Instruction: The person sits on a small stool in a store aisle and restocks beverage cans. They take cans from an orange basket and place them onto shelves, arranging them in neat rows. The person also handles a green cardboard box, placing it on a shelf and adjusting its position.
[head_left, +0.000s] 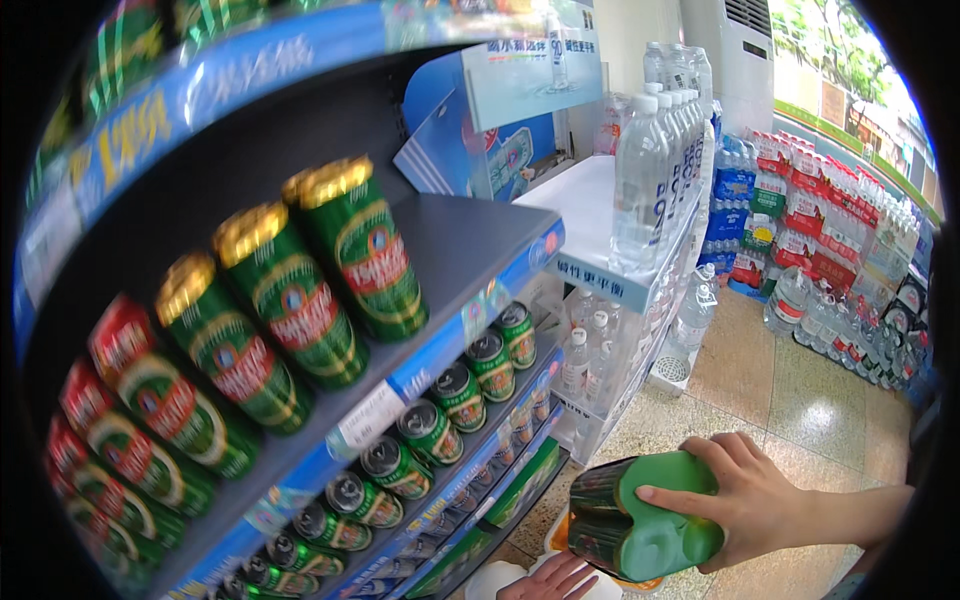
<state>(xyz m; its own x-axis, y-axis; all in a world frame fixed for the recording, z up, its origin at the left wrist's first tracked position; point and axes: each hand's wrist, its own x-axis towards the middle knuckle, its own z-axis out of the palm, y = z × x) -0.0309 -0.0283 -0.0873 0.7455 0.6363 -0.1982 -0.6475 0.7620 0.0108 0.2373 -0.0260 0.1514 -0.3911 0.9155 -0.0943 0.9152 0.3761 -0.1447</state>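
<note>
My right hand (750, 502) grips a multipack (637, 517) at the lower right, fingers spread over its green, lobed end. The pack's sides are dark and look wrapped in film; its contents cannot be told. Below and left of it, my left hand (551, 581) is palm up with its fingers apart, partly cut off by the frame's bottom edge. Whether those fingertips touch the pack is unclear. To the left, tall green Tsingtao beer cans (367, 247) with gold tops stand on a grey shelf (472, 225). Shorter green cans (457, 397) line the shelf below.
An acrylic rack (600, 300) holds clear water bottles (637, 187) beside the shelving. Shrink-wrapped bottle packs (817, 210) and large water jugs (787, 300) stand on the tiled floor (735, 360). Under the pack are a white object (495, 581) and something orange (556, 534), both partly hidden.
</note>
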